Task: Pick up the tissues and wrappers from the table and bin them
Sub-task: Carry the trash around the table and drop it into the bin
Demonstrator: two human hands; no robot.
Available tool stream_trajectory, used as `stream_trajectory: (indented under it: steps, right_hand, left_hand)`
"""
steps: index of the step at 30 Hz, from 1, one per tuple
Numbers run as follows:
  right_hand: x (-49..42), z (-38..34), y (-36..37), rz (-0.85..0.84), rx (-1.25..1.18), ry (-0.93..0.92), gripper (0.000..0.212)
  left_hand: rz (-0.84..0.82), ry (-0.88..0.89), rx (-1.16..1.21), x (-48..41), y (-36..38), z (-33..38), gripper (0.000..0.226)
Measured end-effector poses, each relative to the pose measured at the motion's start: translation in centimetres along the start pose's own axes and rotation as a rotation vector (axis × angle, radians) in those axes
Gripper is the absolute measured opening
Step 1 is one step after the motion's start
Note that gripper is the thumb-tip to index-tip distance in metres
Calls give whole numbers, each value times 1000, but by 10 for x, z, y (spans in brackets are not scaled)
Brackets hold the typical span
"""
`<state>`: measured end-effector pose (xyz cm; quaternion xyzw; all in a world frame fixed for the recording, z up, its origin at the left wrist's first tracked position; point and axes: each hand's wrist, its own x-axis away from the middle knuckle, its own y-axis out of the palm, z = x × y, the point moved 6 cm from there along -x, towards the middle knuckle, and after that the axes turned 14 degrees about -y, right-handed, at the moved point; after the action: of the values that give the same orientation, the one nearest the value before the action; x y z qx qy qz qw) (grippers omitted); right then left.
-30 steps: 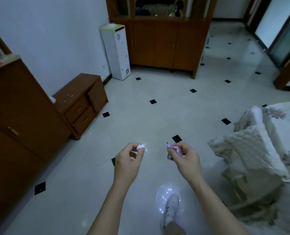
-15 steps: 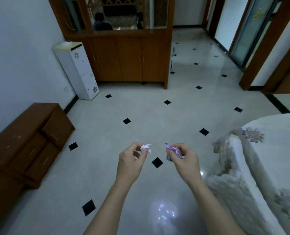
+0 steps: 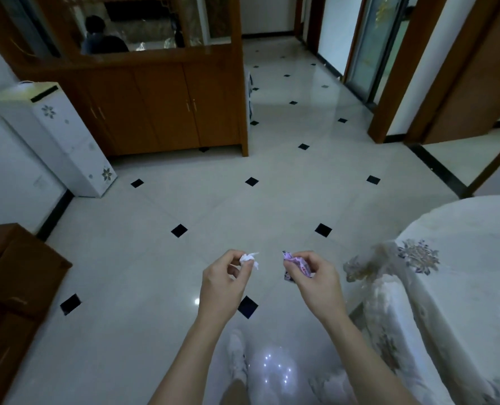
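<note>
a pale glossy floor (image 3: 213, 206) with small black diamond tiles spread left of the cloth-covered worktop (image 3: 462, 258). over it, left of that worktop, the left hand (image 3: 222, 283) pinched a crumpled white tissue (image 3: 247, 258) and the right hand (image 3: 316, 283) pinched a purple wrapper (image 3: 297, 264), possibly a sweet packet. a wooden cabinet (image 3: 167, 109) stood well beyond the worktop.

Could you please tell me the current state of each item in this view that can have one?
left hand: raised over the floor, pinches the tissue.
tissue: crumpled, in the left fingertips.
right hand: raised, pinches the wrapper.
wrapper: purple, crumpled, in the right fingers.
cabinet doors: shut.
chest drawers: shut.
white unit: upright by the wall.
tablecloth: draped over the table.
</note>
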<state>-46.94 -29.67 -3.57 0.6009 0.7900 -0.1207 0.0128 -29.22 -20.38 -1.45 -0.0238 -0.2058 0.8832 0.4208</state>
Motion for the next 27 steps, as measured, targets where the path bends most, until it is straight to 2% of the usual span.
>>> stream_trajectory:
  steps: [14, 22, 27]
  right_hand:
    - [-267, 21, 29, 218, 25, 24, 5]
    - [-354, 60, -4, 378, 57, 108, 7]
    - [-408, 84, -40, 454, 61, 87, 8]
  left_hand:
    - [-195, 119, 2, -291, 72, 96, 13]
    - [-341, 139, -7, -387, 147, 134, 14]
    - [-415, 181, -28, -431, 211, 161, 17]
